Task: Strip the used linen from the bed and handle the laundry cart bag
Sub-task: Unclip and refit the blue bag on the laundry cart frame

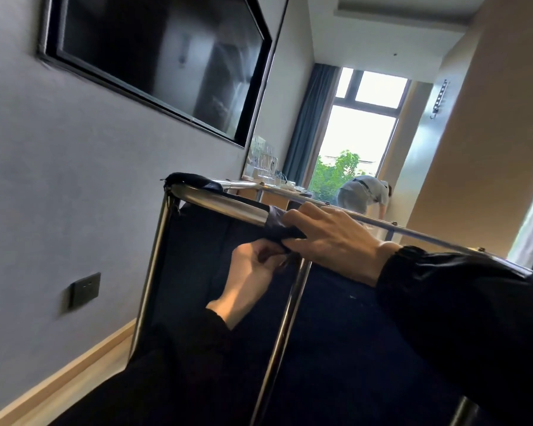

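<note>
The laundry cart bag (197, 259) looks soft and light, best held by its tie (279, 224) on the chrome rail (228, 207). The left hand (253, 269) and right hand (336, 238) each pinch that tie in their grip.

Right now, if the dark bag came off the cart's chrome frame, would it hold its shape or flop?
Probably floppy: the dark bag hangs as thin cloth from the chrome frame, and its strap creases where it wraps that frame. Likely easy to bunch, since the left hand and right hand pinch that strap. Weight is unclear; its contents are hidden.
</note>
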